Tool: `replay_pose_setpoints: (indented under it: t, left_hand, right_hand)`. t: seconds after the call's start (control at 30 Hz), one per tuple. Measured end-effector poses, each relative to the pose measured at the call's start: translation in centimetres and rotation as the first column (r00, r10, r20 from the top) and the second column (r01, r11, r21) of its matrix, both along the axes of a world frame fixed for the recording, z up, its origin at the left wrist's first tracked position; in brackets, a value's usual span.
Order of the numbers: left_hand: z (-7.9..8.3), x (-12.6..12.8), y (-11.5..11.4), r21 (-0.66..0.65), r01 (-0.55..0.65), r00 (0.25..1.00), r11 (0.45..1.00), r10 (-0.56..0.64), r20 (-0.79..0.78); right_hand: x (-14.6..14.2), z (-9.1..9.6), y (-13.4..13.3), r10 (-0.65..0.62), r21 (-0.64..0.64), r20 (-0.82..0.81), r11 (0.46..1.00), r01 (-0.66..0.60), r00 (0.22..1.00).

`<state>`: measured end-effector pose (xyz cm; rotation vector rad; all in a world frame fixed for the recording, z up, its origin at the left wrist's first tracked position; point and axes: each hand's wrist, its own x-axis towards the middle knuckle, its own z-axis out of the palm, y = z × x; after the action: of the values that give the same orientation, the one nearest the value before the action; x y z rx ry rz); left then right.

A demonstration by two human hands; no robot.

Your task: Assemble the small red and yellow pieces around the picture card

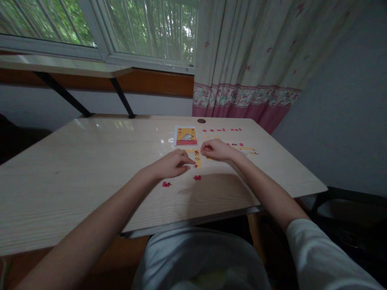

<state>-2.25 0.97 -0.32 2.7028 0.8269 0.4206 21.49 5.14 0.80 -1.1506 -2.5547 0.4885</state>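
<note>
On the wooden table (90,169) lies a short yellow strip of joined puzzle pieces (197,158). My left hand (172,164) rests beside it, fingers lying flat with the fingertips touching the strip's left edge. My right hand (216,150) is curled at the strip's upper right, fingers pinched on something I cannot make out. A small yellow and red reference card (186,135) lies just beyond the hands. Two loose red pieces, one red piece (166,184) and another red piece (197,177), lie near my left wrist.
A row of red pieces (222,130) lines the far edge, and more yellow and red pieces (244,149) are scattered to the right. A round cable hole (201,121) sits at the table's back. A curtain (248,60) and window are behind.
</note>
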Motion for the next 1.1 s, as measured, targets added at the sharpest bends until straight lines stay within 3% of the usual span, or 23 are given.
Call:
replay_pose_setpoints:
  t: [0.67,1.1]
  left_hand:
    - [-0.3,0.5,-0.1,0.095,-0.009,0.999,0.995,0.012,-0.032]
    - [-0.4,0.6,-0.2,0.082,0.039,0.999,0.996,-0.039,0.001]
  right_hand:
    - [-1.2,-1.0,-0.5,0.000,-0.022,-0.001,1.000,0.000,1.000]
    - [-2.0,-0.1,-1.7,0.044,0.062,0.152,0.997,-0.054,0.987]
